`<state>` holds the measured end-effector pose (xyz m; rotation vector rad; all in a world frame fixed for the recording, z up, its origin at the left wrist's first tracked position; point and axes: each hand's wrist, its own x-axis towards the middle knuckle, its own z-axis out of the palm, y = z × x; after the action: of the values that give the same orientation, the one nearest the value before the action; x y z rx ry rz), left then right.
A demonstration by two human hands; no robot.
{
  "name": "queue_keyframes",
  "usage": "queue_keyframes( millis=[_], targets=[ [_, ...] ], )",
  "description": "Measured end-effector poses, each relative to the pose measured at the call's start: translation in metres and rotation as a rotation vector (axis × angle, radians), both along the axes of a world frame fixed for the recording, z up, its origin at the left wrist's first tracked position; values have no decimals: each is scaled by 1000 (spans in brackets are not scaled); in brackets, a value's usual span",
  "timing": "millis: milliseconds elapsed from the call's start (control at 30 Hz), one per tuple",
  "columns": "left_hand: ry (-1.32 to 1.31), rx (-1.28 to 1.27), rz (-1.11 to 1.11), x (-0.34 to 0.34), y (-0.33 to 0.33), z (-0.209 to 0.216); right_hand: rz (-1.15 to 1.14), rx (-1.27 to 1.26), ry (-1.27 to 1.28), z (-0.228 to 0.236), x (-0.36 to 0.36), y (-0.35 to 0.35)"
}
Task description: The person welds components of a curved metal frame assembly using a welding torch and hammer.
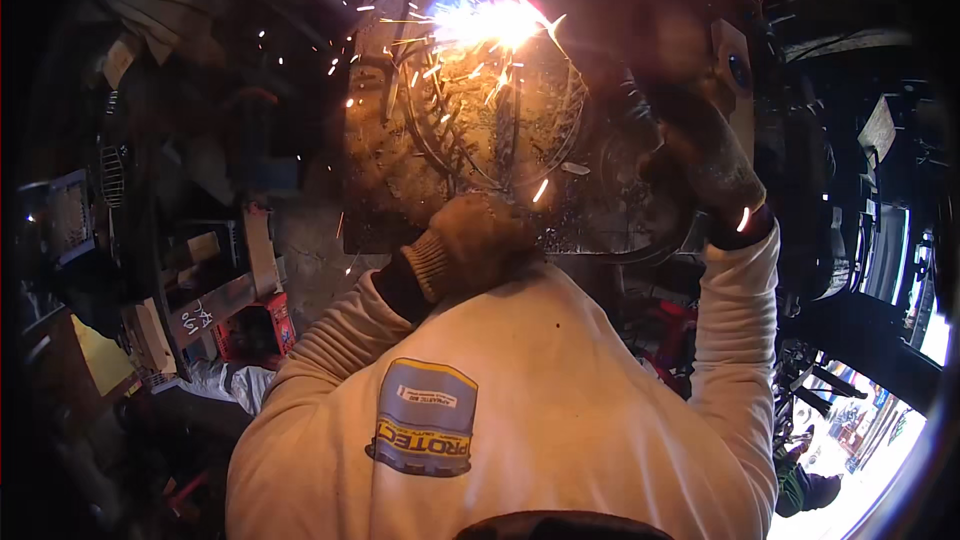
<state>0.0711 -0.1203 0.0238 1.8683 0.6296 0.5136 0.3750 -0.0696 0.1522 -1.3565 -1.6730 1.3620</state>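
Bright Sparks Fly Over a Round Metal Frame

A round metal frame (507, 130) with bars across it lies on a brown, scuffed table (375, 165). A very bright white light (490, 22) glows at its far side, and orange sparks (541, 190) shoot out all around.

The person's left hand (475, 238) wears a brown glove with a knitted cuff. It is at the near edge of the table. The frame lies just past its fingers. You cannot tell if those fingers are apart or together, or if they touch the frame.

The right hand (705, 145), in a dark glove, is to the right of the frame, with a gap between them. Its fingers are lost in the dark, so you cannot tell if they grip something. A little flat chip (575, 169) lies between this hand and the frame.
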Motion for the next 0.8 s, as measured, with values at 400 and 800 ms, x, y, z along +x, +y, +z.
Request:
queue_keyframes(
  millis=[400, 800],
  targets=[
    [206, 484, 11, -1, -3, 30, 170, 556, -460, -7, 8, 9],
    [194, 580, -14, -1, -7, 26, -96, -150, 94, 10, -17, 2]
  ],
)
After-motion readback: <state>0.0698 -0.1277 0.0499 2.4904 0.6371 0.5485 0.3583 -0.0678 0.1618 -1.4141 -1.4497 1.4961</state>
